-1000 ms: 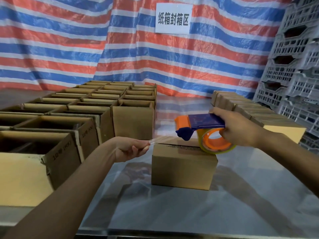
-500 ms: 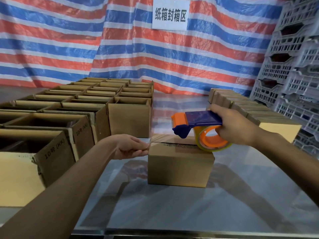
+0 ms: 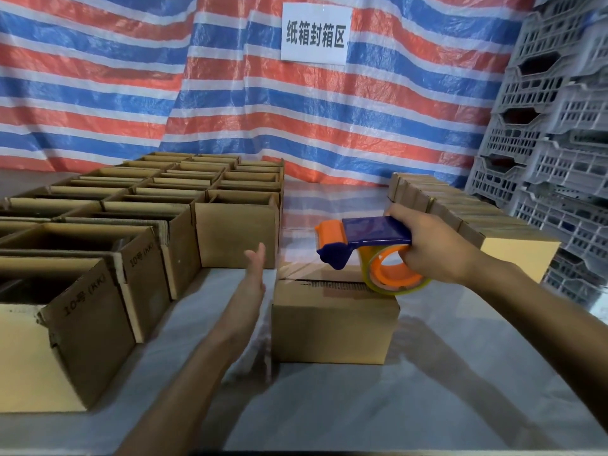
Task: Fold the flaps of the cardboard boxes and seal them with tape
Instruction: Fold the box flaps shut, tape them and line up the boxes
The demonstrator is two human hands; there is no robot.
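Above the closed cardboard box (image 3: 332, 324) | right hand (image 3: 434, 248) gripped tape dispenser (image 3: 365, 241), fingertips hidden inside roll | left hand (image 3: 253, 274) blurred left of box, fingers straight, close together

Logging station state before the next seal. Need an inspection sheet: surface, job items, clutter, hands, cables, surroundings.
Surface: glossy grey table, reflective.
Job's things: closed cardboard box at centre; tape dispenser over its top, roll at the box's right end; open boxes in rows at left; closed boxes in a row at right.
Clutter: nothing seen.
Hands: left hand open, fingers straight, beside the centre box's left edge, blurred, contact unclear; right hand grips the dispenser.
Cables: nothing seen.
Surroundings: striped tarp behind, with a white sign; grey crates stacked at right.
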